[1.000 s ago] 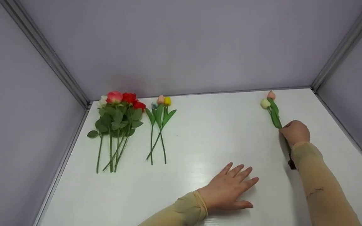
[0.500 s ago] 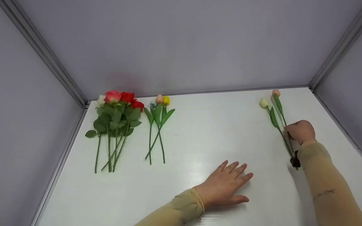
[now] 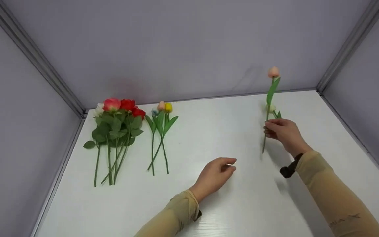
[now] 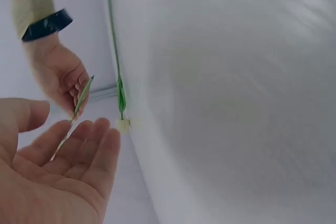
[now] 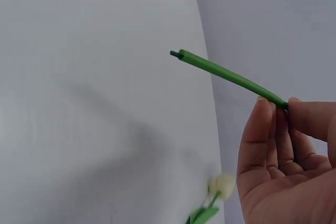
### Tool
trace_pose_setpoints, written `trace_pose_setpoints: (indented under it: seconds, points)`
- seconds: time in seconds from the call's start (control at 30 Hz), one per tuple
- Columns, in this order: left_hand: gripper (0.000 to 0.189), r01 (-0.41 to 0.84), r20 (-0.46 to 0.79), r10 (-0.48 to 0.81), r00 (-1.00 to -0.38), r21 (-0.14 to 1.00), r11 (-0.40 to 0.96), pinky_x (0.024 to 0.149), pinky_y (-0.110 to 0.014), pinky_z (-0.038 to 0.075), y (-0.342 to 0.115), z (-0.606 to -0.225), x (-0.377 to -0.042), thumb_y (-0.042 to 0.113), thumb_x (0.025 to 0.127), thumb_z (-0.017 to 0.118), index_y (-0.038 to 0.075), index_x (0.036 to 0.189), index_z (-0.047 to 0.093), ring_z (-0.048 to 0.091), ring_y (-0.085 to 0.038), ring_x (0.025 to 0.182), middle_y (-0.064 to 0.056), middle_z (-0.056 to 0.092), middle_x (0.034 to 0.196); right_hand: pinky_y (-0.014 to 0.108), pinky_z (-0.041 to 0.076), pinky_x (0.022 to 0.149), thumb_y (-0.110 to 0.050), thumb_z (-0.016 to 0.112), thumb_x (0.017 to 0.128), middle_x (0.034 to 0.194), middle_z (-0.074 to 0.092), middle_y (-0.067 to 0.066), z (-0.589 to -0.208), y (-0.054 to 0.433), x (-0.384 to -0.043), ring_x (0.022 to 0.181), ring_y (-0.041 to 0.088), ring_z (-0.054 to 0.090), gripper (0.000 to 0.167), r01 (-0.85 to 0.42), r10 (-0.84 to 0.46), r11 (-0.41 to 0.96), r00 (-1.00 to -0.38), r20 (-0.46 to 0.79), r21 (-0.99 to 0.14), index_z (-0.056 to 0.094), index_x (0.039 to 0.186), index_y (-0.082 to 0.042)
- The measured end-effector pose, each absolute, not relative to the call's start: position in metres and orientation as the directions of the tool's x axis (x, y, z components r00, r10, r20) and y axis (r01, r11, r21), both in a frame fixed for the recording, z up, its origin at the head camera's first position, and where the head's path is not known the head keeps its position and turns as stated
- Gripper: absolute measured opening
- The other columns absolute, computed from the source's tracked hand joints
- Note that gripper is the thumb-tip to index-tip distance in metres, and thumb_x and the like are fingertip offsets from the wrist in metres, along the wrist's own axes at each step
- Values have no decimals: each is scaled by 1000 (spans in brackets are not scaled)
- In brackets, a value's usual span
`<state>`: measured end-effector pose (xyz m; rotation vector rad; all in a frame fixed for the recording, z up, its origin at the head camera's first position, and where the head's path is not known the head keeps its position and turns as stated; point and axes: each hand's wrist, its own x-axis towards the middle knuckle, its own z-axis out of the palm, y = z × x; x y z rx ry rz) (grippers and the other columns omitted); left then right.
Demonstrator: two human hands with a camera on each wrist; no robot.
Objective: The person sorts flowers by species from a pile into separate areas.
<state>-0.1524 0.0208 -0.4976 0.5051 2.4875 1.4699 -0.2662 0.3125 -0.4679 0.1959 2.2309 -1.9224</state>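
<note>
My right hand point(image 3: 286, 134) pinches the green stem of a pink tulip point(image 3: 273, 72) between thumb and fingertips. The bloom points up and away, and the bare stem end point(image 5: 226, 74) sticks out past the fingers in the right wrist view. Behind that hand a cream tulip point(image 5: 221, 186) lies on the table, partly hidden in the head view. My left hand point(image 3: 213, 176) hovers over the middle of the table, fingers loosely bent and thumb apart. In the left wrist view its palm point(image 4: 58, 192) faces up with nothing in it.
On the white table point(image 3: 209, 131), a bunch of roses point(image 3: 112, 104) in red, pink and white lies at the far left. Beside it are several tulips point(image 3: 168, 107) with crossed stems. Grey walls point(image 3: 196, 46) enclose the back and sides.
The right hand has lifted the pink tulip off the table, away from the cream one, and moved it left. The left hand has risen from lying flat with spread fingers to a loose bend.
</note>
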Motion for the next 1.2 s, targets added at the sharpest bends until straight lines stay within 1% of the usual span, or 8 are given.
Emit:
trace_pose_setpoints:
  seconds: [0.07, 0.13, 0.27, 0.4, 0.57, 0.7, 0.97, 1.2]
  points:
    - [33, 81, -46, 346, -937, 936, 343, 92, -26, 53, 17, -497, -156, 26, 103, 64, 14, 133, 69, 64, -6, 107, 7, 69, 125, 31, 57, 92, -27, 65, 103, 118, 62, 16, -467, 289, -260, 103, 20, 65, 45, 201, -77, 111, -975, -210, -973, 54, 131, 7]
    - [34, 17, -70, 323, -944, 966, 259, 89, -26, 55, 14, -498, -158, 25, 102, 66, 11, 132, 69, 65, -7, 105, 5, 70, 122, 33, 57, 92, -26, 66, 102, 118, 62, 18, -465, 266, -253, 103, 22, 65, 45, 180, -120, 79, -975, -189, -980, 54, 129, 9]
    - [37, -52, -88, 306, -948, 991, 124, 87, -27, 57, 9, -501, -160, 22, 101, 69, 3, 132, 66, 68, -11, 103, -1, 71, 115, 36, 58, 92, -21, 69, 101, 114, 65, 18, -463, 229, -239, 101, 25, 67, 44, 161, -191, 22, -968, -162, -987, 54, 126, 12]
    - [31, -81, -90, 280, -956, 996, 45, 84, -29, 59, 4, -504, -160, 18, 99, 70, 1, 125, 70, 69, -14, 96, -9, 73, 108, 38, 58, 91, -19, 71, 99, 111, 66, 18, -463, 206, -227, 101, 26, 68, 39, 156, -234, 11, -960, -154, -988, 58, 121, 10]
    - [24, -84, -84, 259, -962, 996, 12, 79, -31, 60, 1, -506, -161, 14, 97, 73, -1, 116, 73, 70, -16, 88, -7, 74, 97, 38, 58, 91, -19, 71, 99, 109, 66, 19, -463, 193, -218, 100, 27, 67, 35, 148, -269, 18, -952, -147, -989, 60, 118, 8]
    - [22, -93, -93, 269, -959, 996, 14, 78, -31, 61, -1, -506, -161, 10, 97, 72, -4, 114, 72, 70, -16, 87, -5, 73, 95, 39, 58, 91, -19, 73, 98, 107, 68, 18, -461, 190, -218, 98, 27, 68, 31, 149, -279, 24, -949, -150, -989, 64, 115, 5]
    - [21, -121, -117, 296, -948, 993, 6, 76, -32, 61, -2, -506, -153, 8, 97, 70, -6, 113, 71, 70, -17, 87, -9, 72, 97, 41, 56, 95, -21, 72, 99, 118, 66, 26, -450, 190, -224, 104, 29, 68, 39, 136, -261, -83, -959, -110, -987, 63, 127, 5]
    - [19, -151, -170, 305, -937, 985, 85, 75, -33, 61, -3, -510, -144, 9, 95, 73, -2, 111, 73, 71, -15, 82, -3, 71, 93, 40, 59, 88, -19, 72, 99, 107, 71, 18, -445, 192, -229, 95, 25, 71, 31, 123, -185, -63, -977, -110, -990, 67, 118, 4]
